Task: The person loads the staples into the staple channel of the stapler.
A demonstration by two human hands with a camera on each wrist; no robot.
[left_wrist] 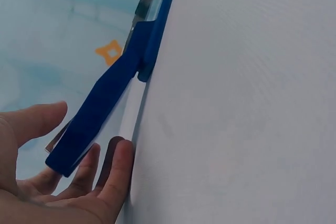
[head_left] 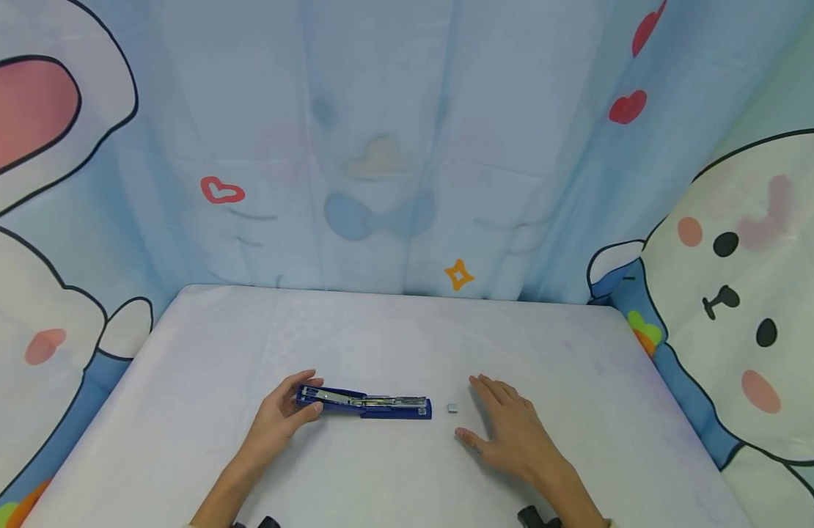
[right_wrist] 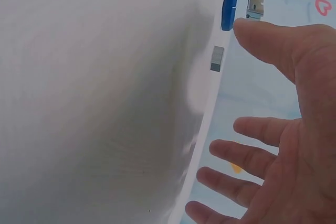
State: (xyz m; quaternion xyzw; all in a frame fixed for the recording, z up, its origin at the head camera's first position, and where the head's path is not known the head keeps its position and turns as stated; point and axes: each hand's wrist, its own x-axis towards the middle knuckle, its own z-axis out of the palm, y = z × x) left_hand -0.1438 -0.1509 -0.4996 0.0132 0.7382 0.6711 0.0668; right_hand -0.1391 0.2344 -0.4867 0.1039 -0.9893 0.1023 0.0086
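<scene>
A blue stapler [head_left: 394, 411] lies opened out on the white table, its metal staple channel showing. Its left end is raised off the tabletop and tilted, as the left wrist view shows with the blue arm [left_wrist: 100, 106]. My left hand [head_left: 284, 411] is curled round that raised end, thumb on the near side and fingers on the far side. A small grey block of staples [head_left: 452, 408] sits just right of the stapler. To the right of that block, my right hand [head_left: 509, 433] is spread with straight fingers, holding nothing; its thumb [right_wrist: 268, 38] is apart from the staples [right_wrist: 217, 59].
The white-covered table [head_left: 380, 337] reaches back to a light blue curtain [head_left: 380, 110] printed with hearts and cartoon animals. Dark wrist-camera parts [head_left: 537, 517] show at the bottom edge of the head view.
</scene>
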